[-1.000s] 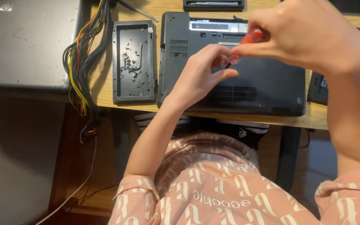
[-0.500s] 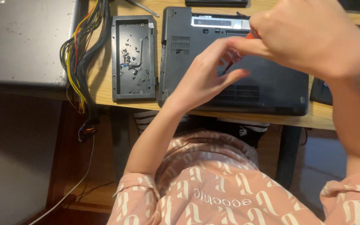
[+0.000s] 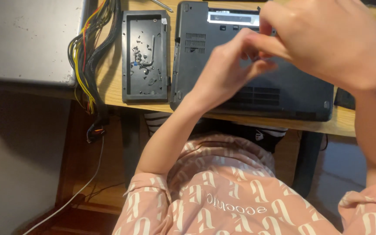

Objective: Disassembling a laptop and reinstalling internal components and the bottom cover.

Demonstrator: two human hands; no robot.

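A: Report the position of the hands.

B: Both are raised above the laptop, which lies base-up on the desk. The left hand has its fingers curled, the tips drawn together toward the right hand. The right hand's fingers are bunched, thumb against the forefinger.

A: What is clamped between them?

B: Cannot tell. The fingertips of both hands meet at one spot, and the right hand's knuckles cover whatever sits there.

A: Location of the laptop relative to the fingers?

B: Directly beneath them. Its vent grille lies just below the left wrist; its pale strip lies beyond the fingertips, at the far edge.

A: Other items?

B: A dark tray lies to the left of the left hand, beside the laptop, with small screws loose in it. Further left, a cable bundle hangs over the desk edge, next to a grey case.
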